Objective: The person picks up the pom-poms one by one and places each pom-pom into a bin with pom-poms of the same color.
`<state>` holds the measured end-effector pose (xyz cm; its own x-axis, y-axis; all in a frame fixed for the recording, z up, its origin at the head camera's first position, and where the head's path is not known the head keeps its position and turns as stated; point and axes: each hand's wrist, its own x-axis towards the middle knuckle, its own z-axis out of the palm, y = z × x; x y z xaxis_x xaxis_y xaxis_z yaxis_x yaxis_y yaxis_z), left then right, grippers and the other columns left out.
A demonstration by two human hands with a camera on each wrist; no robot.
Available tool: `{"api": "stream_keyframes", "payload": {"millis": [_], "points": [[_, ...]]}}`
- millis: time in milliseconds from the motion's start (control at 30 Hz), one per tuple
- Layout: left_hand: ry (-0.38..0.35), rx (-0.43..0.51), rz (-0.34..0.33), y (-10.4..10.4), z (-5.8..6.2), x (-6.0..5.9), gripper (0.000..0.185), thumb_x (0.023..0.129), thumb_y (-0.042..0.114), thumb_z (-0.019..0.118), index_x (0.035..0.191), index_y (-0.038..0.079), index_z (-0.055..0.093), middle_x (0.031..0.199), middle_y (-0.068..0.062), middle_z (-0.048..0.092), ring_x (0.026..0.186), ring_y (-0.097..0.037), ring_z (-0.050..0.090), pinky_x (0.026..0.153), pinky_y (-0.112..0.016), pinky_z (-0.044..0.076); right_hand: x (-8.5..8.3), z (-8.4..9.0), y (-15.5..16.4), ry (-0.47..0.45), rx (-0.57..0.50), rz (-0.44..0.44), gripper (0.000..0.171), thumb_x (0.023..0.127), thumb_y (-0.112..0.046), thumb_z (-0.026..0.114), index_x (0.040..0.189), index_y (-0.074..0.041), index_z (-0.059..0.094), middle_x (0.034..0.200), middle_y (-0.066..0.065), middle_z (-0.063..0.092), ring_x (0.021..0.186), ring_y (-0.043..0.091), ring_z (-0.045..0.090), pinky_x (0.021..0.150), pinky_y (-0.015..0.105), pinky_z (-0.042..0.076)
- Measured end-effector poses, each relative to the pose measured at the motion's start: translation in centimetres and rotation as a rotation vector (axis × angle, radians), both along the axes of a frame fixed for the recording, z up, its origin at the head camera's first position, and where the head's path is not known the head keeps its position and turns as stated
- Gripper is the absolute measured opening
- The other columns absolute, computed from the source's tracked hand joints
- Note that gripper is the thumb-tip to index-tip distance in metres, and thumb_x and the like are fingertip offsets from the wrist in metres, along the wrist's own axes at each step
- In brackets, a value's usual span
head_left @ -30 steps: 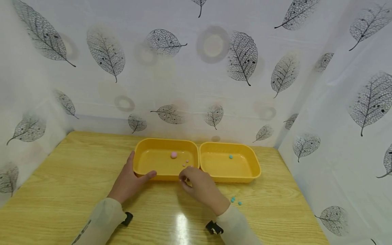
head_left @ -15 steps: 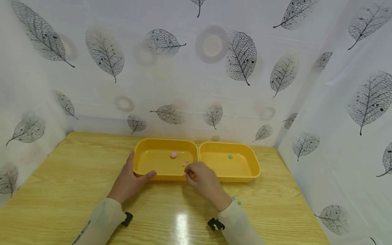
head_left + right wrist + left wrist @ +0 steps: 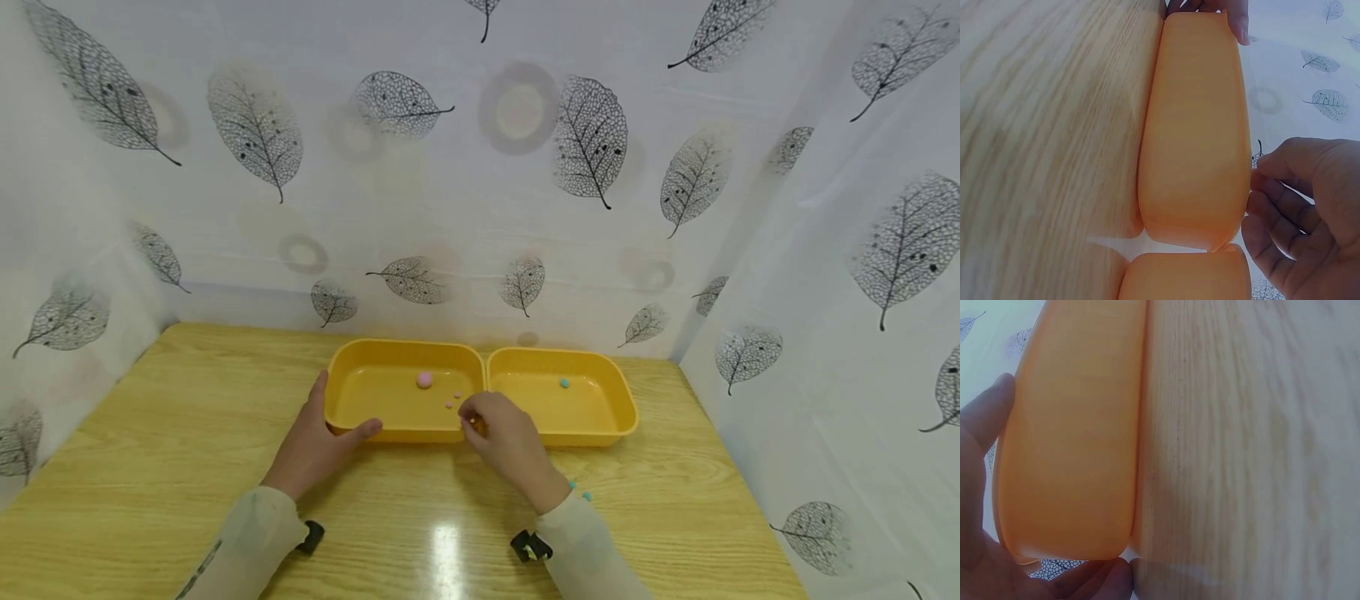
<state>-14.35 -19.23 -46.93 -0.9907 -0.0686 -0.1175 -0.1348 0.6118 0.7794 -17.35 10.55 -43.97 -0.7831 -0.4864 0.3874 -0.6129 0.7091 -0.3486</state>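
My left hand [image 3: 318, 446] grips the left end of a yellow tray [image 3: 397, 429], thumb along its front wall and fingers at its side. In the left wrist view the thumb and fingers span the tray's end. My right hand [image 3: 506, 437] is over that tray's front right corner, fingers curled and thumb and forefinger tips close together. Whether a small bead is between these tips cannot be made out. Inside the tray lie a larger pink ball [image 3: 424, 380] and small pink beads [image 3: 449, 406]; another small bead shows near the right fingers.
A second yellow tray [image 3: 592, 439] stands against the first one's right side, with a blue bead [image 3: 564, 383] in it. Small blue beads [image 3: 587, 497] lie on the wooden table [image 3: 660, 533] beside the right wrist. A leaf-patterned curtain [image 3: 465, 208] surrounds the table.
My right hand has moved a little right and forward over the tray's corner, and its wrist now hides part of the blue beads on the table. My left hand has stayed in place.
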Motion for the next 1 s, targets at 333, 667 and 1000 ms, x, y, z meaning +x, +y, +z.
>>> {"api": "stream_keyframes", "payload": {"millis": [333,667,1000], "points": [[0.004,-0.001,0.001,0.01,-0.1,0.06,0.129,0.087,0.073,0.067,0.164,0.016,-0.019,0.171,-0.026,0.003,0.152,-0.052,0.018,0.118,-0.069,0.022,-0.19,-0.07,0.05,0.018,-0.021,-0.024,0.005,0.094,-0.012,0.076,0.097,-0.014,0.073,0.094,-0.003,0.07,0.084,0.011,0.063,0.073,0.028,0.057],[0.006,0.001,0.0,-0.16,-0.06,0.15,0.128,0.087,0.073,0.067,0.164,0.015,-0.018,0.171,-0.026,0.004,0.152,-0.052,0.019,0.118,-0.069,0.023,-0.28,-0.04,-0.06,0.033,-0.019,-0.024,0.004,0.094,-0.013,0.076,0.096,-0.014,0.073,0.093,-0.003,0.07,0.081,0.01,0.062,0.071,0.027,0.056],[-0.001,0.01,0.004,-0.21,-0.12,-0.1,0.129,0.086,0.073,0.068,0.164,0.016,-0.018,0.171,-0.024,0.002,0.153,-0.052,0.017,0.118,-0.07,0.022,-0.6,-0.23,-0.14,0.05,-0.032,-0.048,0.004,0.095,-0.016,0.076,0.094,-0.017,0.073,0.09,-0.005,0.069,0.077,0.009,0.058,0.066,0.025,0.053]]}}
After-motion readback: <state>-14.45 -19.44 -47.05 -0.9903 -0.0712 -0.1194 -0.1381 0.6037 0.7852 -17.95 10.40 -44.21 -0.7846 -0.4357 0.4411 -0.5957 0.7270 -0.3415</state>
